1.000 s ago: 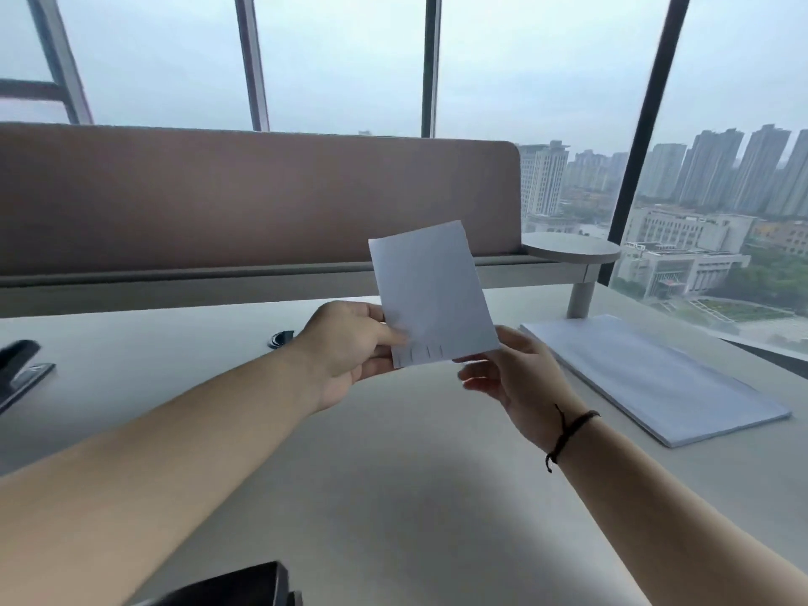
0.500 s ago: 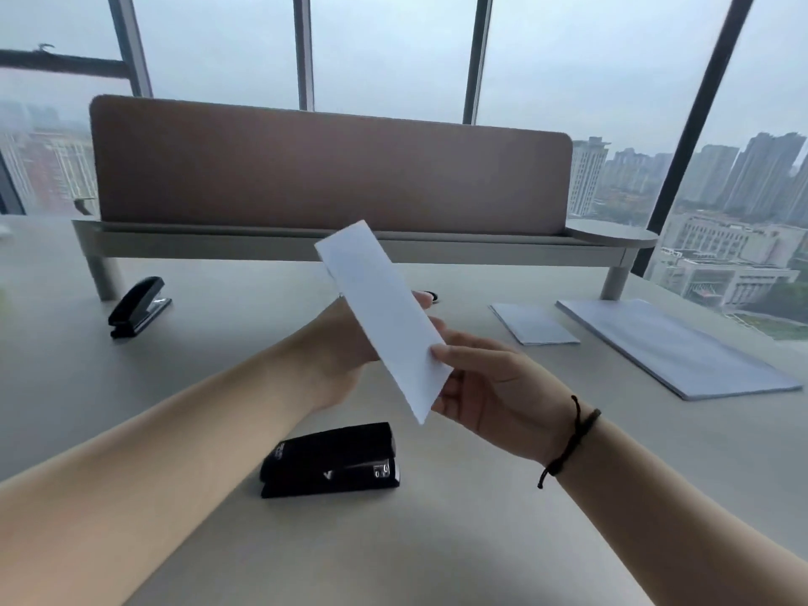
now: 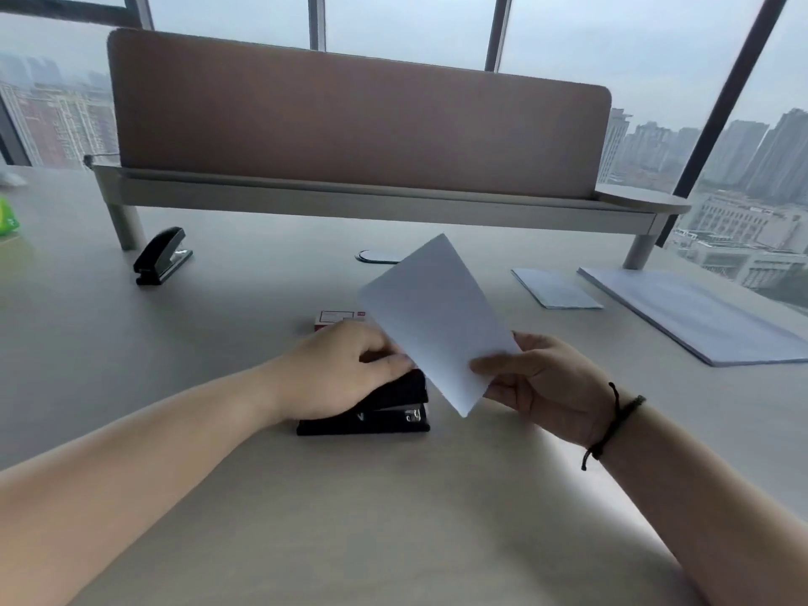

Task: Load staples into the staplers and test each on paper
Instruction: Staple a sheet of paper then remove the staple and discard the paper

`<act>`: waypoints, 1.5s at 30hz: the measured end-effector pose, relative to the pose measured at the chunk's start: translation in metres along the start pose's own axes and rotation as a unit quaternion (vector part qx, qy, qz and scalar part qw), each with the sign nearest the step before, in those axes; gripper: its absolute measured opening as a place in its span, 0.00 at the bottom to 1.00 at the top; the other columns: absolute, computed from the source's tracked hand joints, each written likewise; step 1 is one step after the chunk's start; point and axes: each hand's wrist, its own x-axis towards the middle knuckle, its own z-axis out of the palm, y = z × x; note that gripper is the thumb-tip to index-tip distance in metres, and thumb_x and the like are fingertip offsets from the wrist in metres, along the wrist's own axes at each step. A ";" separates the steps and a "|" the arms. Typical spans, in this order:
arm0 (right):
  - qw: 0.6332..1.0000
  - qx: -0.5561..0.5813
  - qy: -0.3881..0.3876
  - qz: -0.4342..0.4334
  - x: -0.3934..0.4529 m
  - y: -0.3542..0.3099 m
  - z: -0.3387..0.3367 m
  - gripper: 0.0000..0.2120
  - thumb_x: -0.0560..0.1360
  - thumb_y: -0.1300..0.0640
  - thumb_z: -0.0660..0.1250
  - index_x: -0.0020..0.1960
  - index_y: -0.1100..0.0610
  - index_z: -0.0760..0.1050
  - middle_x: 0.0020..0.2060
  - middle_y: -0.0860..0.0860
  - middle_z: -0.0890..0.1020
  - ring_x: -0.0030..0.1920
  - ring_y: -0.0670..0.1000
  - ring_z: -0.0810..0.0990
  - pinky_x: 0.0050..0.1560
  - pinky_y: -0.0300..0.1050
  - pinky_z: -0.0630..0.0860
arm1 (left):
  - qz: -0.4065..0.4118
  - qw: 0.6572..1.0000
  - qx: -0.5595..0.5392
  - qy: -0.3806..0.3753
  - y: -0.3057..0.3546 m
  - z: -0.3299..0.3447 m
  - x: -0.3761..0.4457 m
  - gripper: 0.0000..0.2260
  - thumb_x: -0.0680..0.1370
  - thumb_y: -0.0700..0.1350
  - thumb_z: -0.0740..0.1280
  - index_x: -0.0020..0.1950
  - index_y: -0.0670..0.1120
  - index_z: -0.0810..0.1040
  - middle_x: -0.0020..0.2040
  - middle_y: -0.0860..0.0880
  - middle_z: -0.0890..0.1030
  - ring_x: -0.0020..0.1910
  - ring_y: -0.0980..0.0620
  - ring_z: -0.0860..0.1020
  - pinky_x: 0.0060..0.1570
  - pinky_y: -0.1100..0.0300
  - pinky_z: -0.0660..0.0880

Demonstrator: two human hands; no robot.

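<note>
My right hand (image 3: 542, 382) pinches a small folded white paper (image 3: 437, 317) by its lower edge and holds it tilted above the desk. My left hand (image 3: 336, 369) rests on top of a black stapler (image 3: 384, 413) lying on the desk (image 3: 218, 496), fingers curled over its upper arm. The paper's lower corner hangs just right of the stapler's front. A second black stapler (image 3: 161, 255) stands at the far left. A small red and white staple box (image 3: 336, 319) lies just behind my left hand, partly hidden.
A brown divider screen on a grey shelf (image 3: 350, 124) crosses the back of the desk. At the right lie a stack of white sheets (image 3: 699, 317) and a smaller folded paper (image 3: 555, 288). A green object (image 3: 6, 218) sits at the left edge.
My left hand has let go of the paper and dropped onto the near stapler. The right hand alone now holds the paper, lowered beside it. The view has tilted down.
</note>
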 end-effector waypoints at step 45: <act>0.895 -0.426 0.076 -0.106 -0.010 0.024 0.039 0.14 0.75 0.60 0.68 0.58 0.48 0.82 0.21 0.49 0.76 0.17 0.42 0.65 0.22 0.32 0.64 | 0.001 0.986 0.145 0.088 0.029 0.017 0.021 0.20 0.77 0.60 0.65 0.30 0.49 0.73 0.24 0.56 0.72 0.26 0.61 0.71 0.30 0.63 0.65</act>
